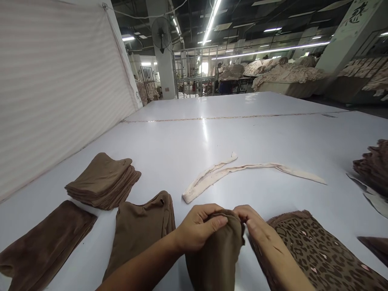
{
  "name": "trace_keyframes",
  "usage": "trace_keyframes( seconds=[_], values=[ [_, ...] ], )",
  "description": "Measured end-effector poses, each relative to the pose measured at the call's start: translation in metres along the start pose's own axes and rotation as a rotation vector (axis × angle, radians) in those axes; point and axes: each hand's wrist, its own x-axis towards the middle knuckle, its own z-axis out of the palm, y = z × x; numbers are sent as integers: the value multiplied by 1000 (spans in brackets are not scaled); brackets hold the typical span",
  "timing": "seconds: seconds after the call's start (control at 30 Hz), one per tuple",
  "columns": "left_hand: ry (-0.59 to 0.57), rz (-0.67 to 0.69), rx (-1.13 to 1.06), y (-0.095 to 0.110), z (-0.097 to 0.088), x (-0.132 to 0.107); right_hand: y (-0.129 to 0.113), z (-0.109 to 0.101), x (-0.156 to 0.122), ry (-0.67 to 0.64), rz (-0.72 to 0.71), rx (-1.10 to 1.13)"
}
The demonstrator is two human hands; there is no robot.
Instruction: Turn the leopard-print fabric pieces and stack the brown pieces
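My left hand (pixel 197 230) and my right hand (pixel 257 230) are both closed on the top edge of a brown fabric piece (pixel 216 258) that hangs down toward me at the near edge of the white table (pixel 212 137). The fingers pinch the cloth together between the two hands. A leopard-print fabric piece (pixel 318 254) lies flat just right of my right hand. A stack of brown cut pieces (pixel 142 230) lies just left of my left forearm.
Another stack of brown pieces (pixel 104 182) and a darker plush brown piece (pixel 42 246) lie at the left. A long cream fabric strip (pixel 239 171) lies beyond my hands. A dark brown pile (pixel 374 165) sits at the right edge. A striped fabric panel (pixel 54 89) stands along the left.
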Motion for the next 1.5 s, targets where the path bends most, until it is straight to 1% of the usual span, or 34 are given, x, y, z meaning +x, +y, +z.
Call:
trace_keyframes(
  seconds=[0.07,0.13,0.17,0.2,0.33,0.4,0.43,0.53,0.63,0.7,0.77,0.83,0.9,1.03,1.13,1.2,1.27,1.33,1.4,1.43,1.5],
  values=[
    [26,34,-95,3,-6,-1,8,-11,1,-142,14,-5],
    [44,38,-184,6,-12,-2,18,-16,0,-260,41,21],
    [46,35,-221,7,-15,-4,23,-16,0,-298,52,43],
    [45,32,-251,8,-18,-5,27,-15,-1,-304,62,69],
    [-15,45,-362,9,-24,-6,36,-4,-4,-180,140,143],
    [-31,63,-408,9,-26,-6,35,-1,-4,-182,132,133],
    [-22,68,-424,9,-27,-5,34,0,-4,-196,118,139],
    [58,71,-451,10,-33,-4,32,-2,-7,-220,144,248],
    [144,55,-478,9,-43,-6,34,-6,-12,-186,206,357],
    [196,37,-485,8,-48,-7,37,-9,-15,-162,216,420],
    [243,23,-485,7,-51,-9,39,-11,-17,-153,204,439],
    [285,13,-460,5,-52,-10,39,-9,-16,-146,184,400],
    [310,-11,-383,2,-52,-11,37,-5,-14,-103,179,362],
    [325,-87,-104,-8,-56,-13,33,2,-11,98,192,320],
    [324,-48,117,-11,-63,-13,30,-3,-10,197,154,160],
    [299,-21,199,-7,-67,-14,25,-11,-10,215,138,74],
    [282,-37,311,0,-67,-14,17,-18,-10,201,154,76],
    [355,-27,548,8,-60,-16,8,-19,-11,175,181,123],
    [446,53,793,14,-43,-18,2,-12,-11,154,187,162],
    [461,111,869,15,-33,-19,1,-6,-11,155,178,173],
    [393,191,908,13,-10,-21,1,8,-13,194,155,167]
  ],
)
